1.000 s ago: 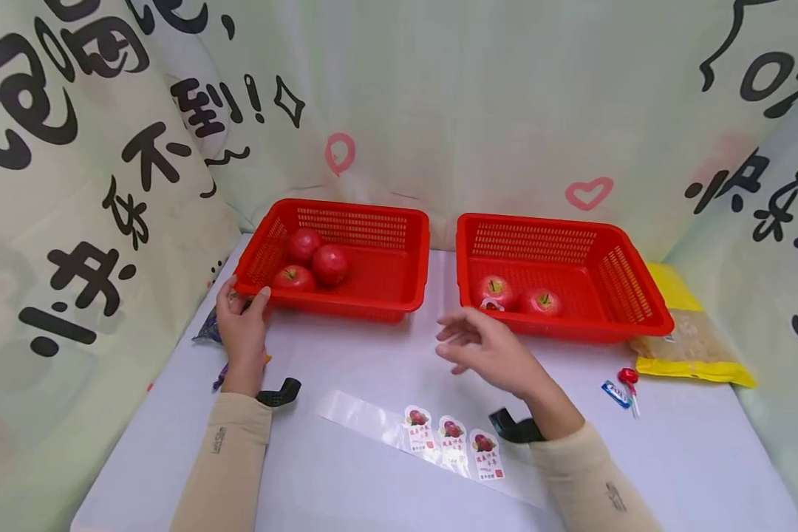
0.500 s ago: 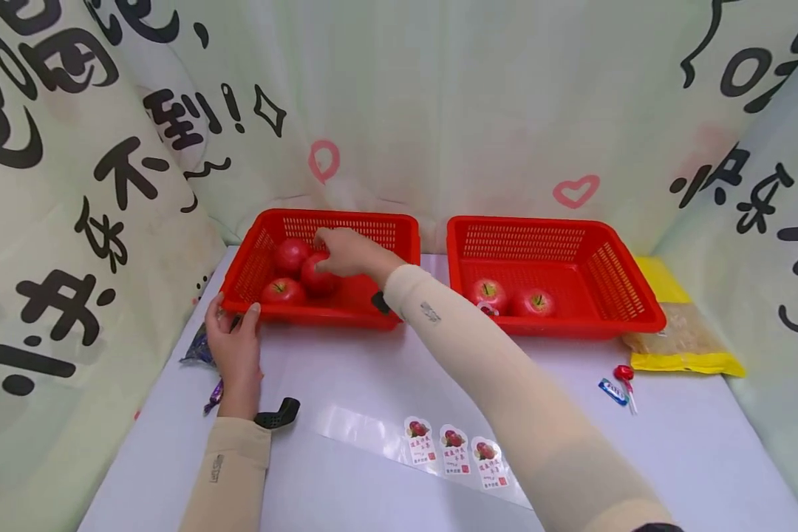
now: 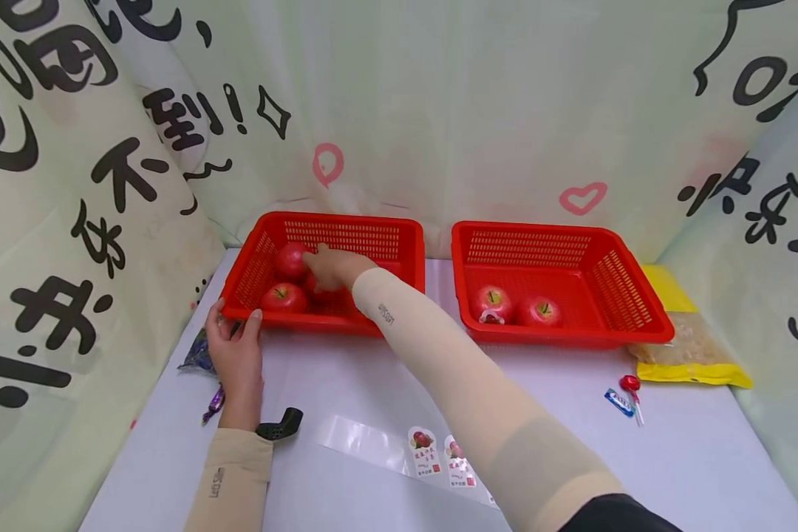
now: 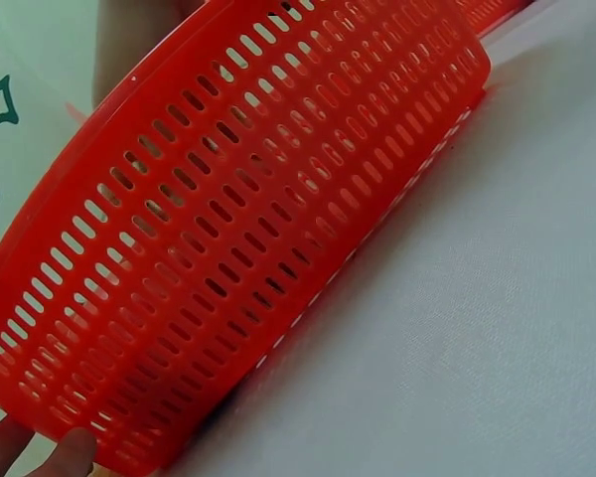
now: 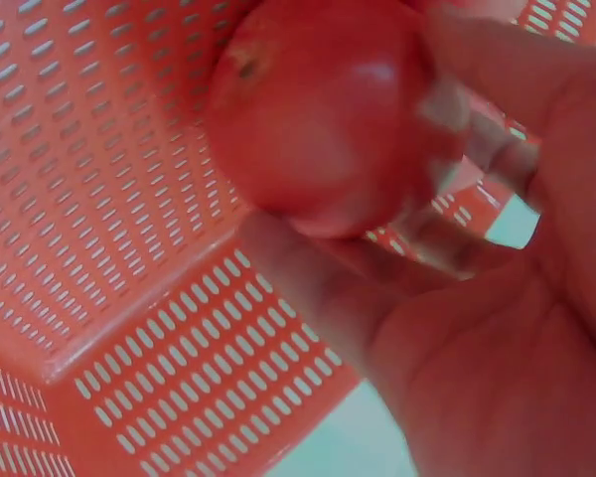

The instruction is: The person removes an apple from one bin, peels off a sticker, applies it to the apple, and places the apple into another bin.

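My left hand grips the front left corner of a red plastic basket. In the left wrist view its fingertips show at the rim of that basket. Inside, three red apples lie toward the left end. My right hand reaches into this basket; its thumb and fingers curl round an apple, as the right wrist view shows with some blur. From above, the hand partly covers that apple. A second apple lies behind it, and a third apple near the front wall.
A second red basket at right holds two apples, one bearing a sticker. Fruit-print labels lie on a clear strip, partly under the right sleeve. Also around: a yellow bag, lollipop, blue candy and purple candy.
My right hand has moved from above the table, between the baskets, left into the left basket and onto an apple there. The left hand stays at the basket's corner.
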Motion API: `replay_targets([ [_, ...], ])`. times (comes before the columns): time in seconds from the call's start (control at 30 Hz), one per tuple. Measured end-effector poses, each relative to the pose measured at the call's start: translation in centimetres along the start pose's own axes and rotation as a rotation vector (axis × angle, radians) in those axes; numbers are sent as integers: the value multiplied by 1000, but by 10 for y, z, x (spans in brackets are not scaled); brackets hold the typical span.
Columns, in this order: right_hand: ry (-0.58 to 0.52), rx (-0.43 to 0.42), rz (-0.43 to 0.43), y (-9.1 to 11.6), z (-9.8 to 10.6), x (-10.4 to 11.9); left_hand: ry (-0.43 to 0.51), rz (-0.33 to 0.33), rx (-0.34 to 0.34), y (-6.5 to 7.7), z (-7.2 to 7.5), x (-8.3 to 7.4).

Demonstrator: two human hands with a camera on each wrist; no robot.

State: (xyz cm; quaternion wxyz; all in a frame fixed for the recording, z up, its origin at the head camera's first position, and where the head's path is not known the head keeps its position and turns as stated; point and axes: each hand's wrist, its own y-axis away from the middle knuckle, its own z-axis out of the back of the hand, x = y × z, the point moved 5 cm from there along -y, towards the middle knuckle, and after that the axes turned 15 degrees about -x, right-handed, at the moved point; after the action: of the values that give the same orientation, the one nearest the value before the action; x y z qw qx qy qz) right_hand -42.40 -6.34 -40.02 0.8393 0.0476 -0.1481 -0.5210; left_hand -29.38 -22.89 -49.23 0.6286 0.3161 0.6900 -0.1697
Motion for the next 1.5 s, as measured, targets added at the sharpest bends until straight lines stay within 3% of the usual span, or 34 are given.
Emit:
replay_targets([
  [0.2,20,3,-45,10,2,-4,23,-13,4,1,0,-2],
  [0.33,80,5,-6,15,5,-16,6,-31,3,0,1,-2],
  [0.5,-34,-79,35,34,19,-44,-9,-53,7,0,-4,-1],
  [0.63,-128,-233,73,73,36,-67,-12,-71,29,3,-10,-1],
  [0.8,-155,-454,140,146,38,-87,-32,-94,20,5,-10,1],
  [0.97,-242,-576,159,216,15,-99,-39,-97,14,1,-3,1],
  [1.13,-327,-530,82,259,-27,-116,-38,-100,22,-1,0,2],
  [1.23,-343,-500,22,266,-49,-127,-32,-111,28,-2,-1,1],
  [1.5,-292,-496,-74,250,-83,-141,-41,-98,35,-3,-1,5],
])
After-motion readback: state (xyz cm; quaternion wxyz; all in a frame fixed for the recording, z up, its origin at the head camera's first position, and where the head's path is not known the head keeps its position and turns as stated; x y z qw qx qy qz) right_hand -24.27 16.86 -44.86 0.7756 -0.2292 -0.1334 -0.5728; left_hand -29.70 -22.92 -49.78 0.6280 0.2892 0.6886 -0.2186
